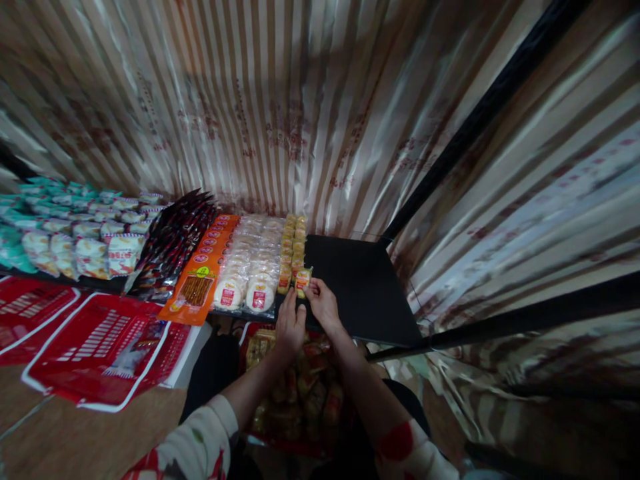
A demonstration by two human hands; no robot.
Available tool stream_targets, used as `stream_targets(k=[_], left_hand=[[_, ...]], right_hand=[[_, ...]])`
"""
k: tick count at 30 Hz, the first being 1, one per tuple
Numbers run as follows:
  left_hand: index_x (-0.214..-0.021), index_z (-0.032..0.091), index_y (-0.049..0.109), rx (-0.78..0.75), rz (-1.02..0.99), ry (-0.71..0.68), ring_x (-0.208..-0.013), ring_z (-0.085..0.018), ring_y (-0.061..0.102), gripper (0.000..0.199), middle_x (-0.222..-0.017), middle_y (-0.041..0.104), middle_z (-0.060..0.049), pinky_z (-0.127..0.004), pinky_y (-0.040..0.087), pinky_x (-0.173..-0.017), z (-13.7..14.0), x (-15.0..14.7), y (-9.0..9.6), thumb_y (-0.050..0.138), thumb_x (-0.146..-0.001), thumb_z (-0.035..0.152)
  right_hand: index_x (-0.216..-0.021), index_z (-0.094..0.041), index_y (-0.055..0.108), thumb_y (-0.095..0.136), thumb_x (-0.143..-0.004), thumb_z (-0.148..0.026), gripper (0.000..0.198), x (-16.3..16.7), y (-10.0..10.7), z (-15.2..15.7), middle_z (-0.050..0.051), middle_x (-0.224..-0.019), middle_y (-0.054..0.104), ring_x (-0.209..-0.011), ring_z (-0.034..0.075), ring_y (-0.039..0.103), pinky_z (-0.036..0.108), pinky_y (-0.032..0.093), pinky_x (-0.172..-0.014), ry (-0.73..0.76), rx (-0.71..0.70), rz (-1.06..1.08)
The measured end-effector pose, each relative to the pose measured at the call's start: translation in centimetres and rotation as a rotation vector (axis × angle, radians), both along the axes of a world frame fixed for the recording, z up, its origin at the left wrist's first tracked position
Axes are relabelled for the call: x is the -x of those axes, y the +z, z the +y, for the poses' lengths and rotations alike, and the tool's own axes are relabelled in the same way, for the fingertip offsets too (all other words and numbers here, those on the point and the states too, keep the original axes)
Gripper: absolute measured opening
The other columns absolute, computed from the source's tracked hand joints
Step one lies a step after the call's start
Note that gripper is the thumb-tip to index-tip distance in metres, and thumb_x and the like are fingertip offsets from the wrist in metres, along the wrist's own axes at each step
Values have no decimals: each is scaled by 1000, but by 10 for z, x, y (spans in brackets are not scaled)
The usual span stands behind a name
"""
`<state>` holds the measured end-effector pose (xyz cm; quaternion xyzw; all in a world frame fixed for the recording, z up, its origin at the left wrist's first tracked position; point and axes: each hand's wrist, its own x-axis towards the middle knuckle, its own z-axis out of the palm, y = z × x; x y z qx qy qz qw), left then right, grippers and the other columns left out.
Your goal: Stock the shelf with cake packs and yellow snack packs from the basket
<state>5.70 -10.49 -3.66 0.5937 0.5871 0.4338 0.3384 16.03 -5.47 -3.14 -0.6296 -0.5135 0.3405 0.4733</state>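
My right hand pinches a small yellow snack packet by its right side, at the front end of a row on the black shelf. My left hand is just below and left, its fingers stretched out and its thumb apart, the fingertips close to the front of the yellow packets. These packets stand in two narrow rows running back toward the wall. Directly left of them are rows of clear-wrapped round white crackers. Below my forearms, a red basket holds many more yellow packets.
Further left on the shelf stand an orange snack bag, dark packets and white-and-teal packets. Red baskets with white rims are on the floor at left. Striped sheeting hangs behind; a black post rises at right.
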Motion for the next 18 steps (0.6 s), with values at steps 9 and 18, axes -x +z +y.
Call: stream_targets(k=[9, 18], left_hand=[[-132, 11, 43, -86, 53, -53, -131, -20, 36, 47, -139, 43, -13, -39, 26, -111, 0, 6, -5, 34, -88, 25], [-134, 13, 40, -54, 39, -82, -131, -19, 36, 48, -141, 42, -11, -39, 24, -112, 2, 4, -3, 31, -89, 27]], right_hand=[[-105, -19, 61, 54, -75, -29, 33, 12, 5, 5, 6, -94, 60, -78, 16, 60, 30, 52, -74, -36, -38, -147], [-109, -21, 60, 52, -79, -34, 34, 16, 1, 5, 5, -96, 61, -84, 16, 59, 28, 49, -77, -59, -19, -271]])
